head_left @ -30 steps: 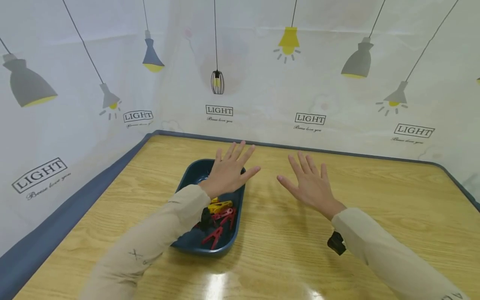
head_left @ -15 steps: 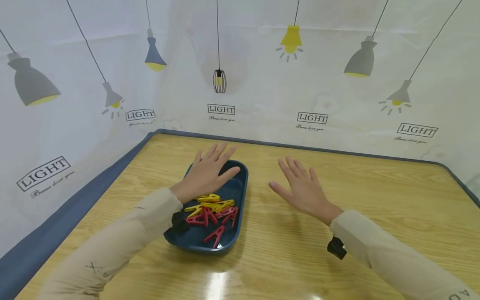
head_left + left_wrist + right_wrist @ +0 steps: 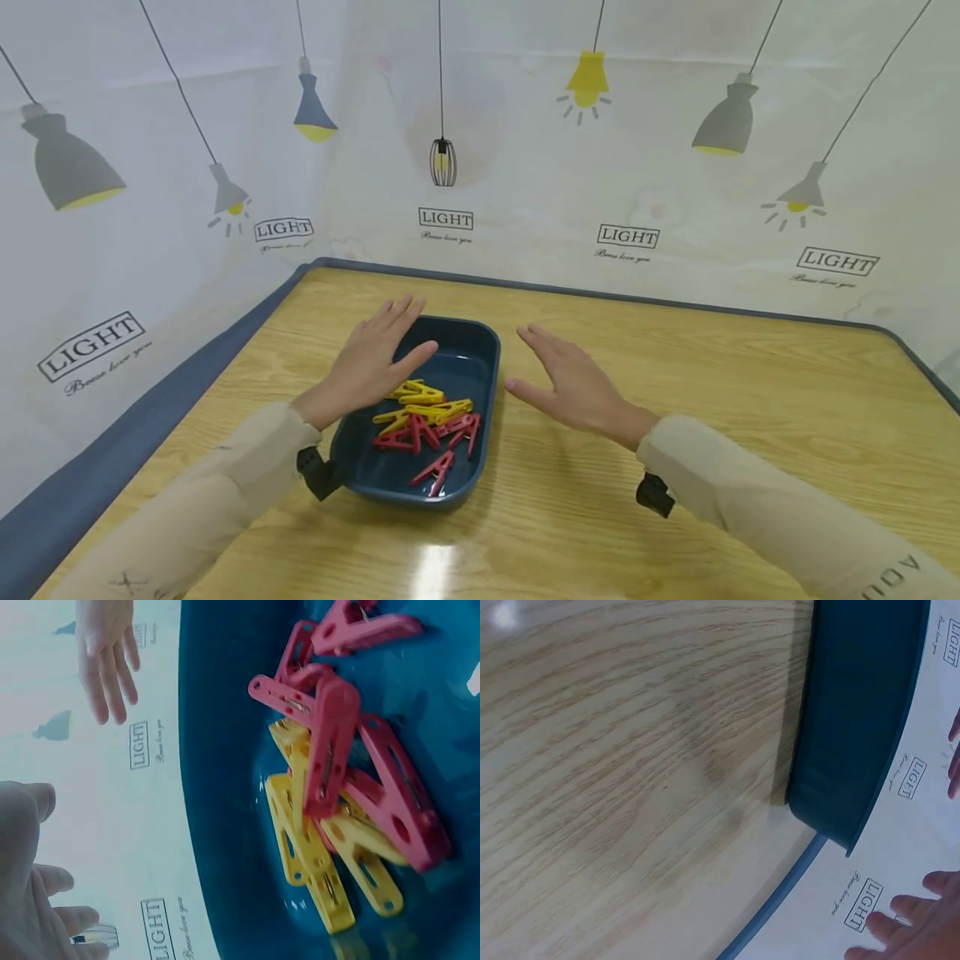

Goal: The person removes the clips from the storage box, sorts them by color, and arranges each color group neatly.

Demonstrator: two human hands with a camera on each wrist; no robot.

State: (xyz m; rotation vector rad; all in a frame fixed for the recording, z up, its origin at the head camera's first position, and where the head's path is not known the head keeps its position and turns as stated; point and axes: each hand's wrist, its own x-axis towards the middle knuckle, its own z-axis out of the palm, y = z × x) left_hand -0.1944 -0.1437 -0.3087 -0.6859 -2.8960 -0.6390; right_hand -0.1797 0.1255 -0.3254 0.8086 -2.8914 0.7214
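Observation:
A dark blue rectangular tray (image 3: 491,400) stands on the table, holding yellow clothespins (image 3: 423,408) and red clothespins (image 3: 435,471) heaped toward its near half. My left hand (image 3: 367,358) hovers over the tray's left side, fingers straight and thumb spread, holding nothing. To the right of the tray, my right hand (image 3: 577,383) is held in the air with straight fingers pointing toward it, apart from the rim. The left wrist view shows the red clothespins (image 3: 334,742) piled partly over the yellow ones (image 3: 307,840). In the right wrist view the tray's outer wall (image 3: 855,712) is close by.
The wood-grain table (image 3: 712,375) has a dark blue edge strip (image 3: 600,293) along the back. White curtain-like sheeting (image 3: 525,150) printed with lamps and lettering rises behind and at the left. Small black cameras (image 3: 655,495) sit under both wrists.
My left hand has moved left, uncovering more of the tray and clothespins. My right hand has shifted left toward the tray and turned, its fingers closer together. The tray stays in place.

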